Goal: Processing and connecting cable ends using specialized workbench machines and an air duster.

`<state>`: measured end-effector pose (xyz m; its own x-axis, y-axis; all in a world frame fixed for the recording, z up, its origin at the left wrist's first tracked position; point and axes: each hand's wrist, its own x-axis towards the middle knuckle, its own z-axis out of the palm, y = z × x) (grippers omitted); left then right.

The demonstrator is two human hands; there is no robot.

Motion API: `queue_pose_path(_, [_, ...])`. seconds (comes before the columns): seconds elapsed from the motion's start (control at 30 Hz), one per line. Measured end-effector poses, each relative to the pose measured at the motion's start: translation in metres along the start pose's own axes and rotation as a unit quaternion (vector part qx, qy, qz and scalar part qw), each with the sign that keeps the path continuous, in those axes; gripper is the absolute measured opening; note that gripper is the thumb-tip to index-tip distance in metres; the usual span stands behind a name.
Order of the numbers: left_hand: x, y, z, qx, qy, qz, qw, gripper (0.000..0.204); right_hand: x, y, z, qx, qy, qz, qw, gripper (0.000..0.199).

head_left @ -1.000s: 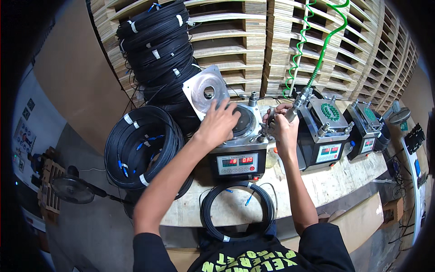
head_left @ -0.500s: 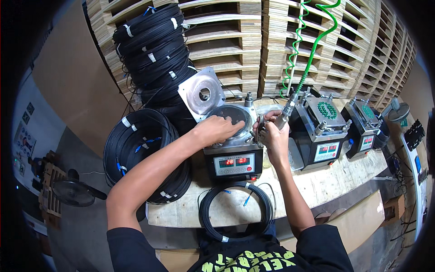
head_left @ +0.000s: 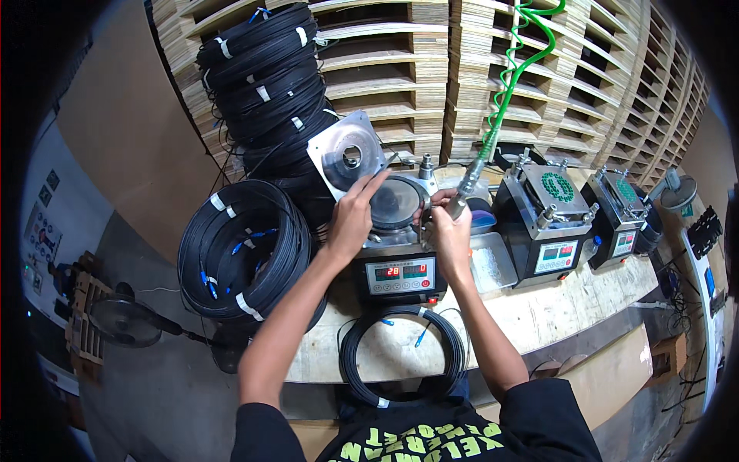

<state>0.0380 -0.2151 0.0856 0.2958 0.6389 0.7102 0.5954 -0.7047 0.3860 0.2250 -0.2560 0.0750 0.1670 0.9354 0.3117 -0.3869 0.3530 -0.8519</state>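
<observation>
Stacked wooden pallets (head_left: 428, 77) back the wooden bench (head_left: 543, 312); in its left half stands a black machine (head_left: 400, 276) with a round disc (head_left: 396, 204). At the machine's right edge, the right hand (head_left: 450, 229) is clamped on an air gun (head_left: 458, 208). The left hand (head_left: 354, 215), fingers extended, unclenched, lies left of the disc; contact with the square metal plate (head_left: 334, 159) cannot be determined. One black cable coil (head_left: 352, 350) overhangs the front edge.

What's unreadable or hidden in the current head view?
Head view:
- Metal hose-fed tool: handle mostly hidden by the right grip.
- Green hose: upper end cut off by the top edge.
- Control panel: button labels too small.
- Left grip: overlaps the tilted lid; contact unclear from this angle.
</observation>
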Motion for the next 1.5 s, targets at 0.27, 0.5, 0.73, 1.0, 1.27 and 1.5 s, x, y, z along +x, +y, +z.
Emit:
queue_pose_path(0.27, [-0.011, 0.0, 0.018, -0.038, 0.108, -0.059, 0.992, 0.073, 0.007, 0.043, 0.042, 0.015, 0.02, -0.031, 0.999, 0.013])
queue_pose_path(0.5, [-0.014, -0.005, 0.018, -0.035, 0.152, -0.062, 0.986, 0.063, 0.027, 0.033, 0.035, -0.059, 0.064, -0.045, 0.995, 0.01])
queue_pose_path(0.73, [-0.007, -0.005, 0.018, -0.066, 0.159, -0.077, 0.982, 0.06, 0.049, 0.01, 0.004, -0.099, 0.069, -0.121, 0.985, 0.012])
queue_pose_path(1.0, [0.009, 0.004, -0.012, -0.079, 0.046, -0.282, 0.955, 0.058, 0.022, -0.012, 0.029, 0.12, -0.072, -0.031, 0.99, 0.012])
queue_pose_path(1.27, [0.005, -0.003, -0.005, -0.097, 0.075, -0.115, 0.986, 0.055, 0.038, -0.025, 0.013, 0.079, 0.015, -0.121, 0.989, 0.016])
queue_pose_path(1.5, [-0.004, -0.004, -0.02, 0.021, -0.293, -0.082, 0.952, 0.047, 0.034, -0.026, -0.027, 0.044, -0.006, -0.063, 0.997, 0.017])
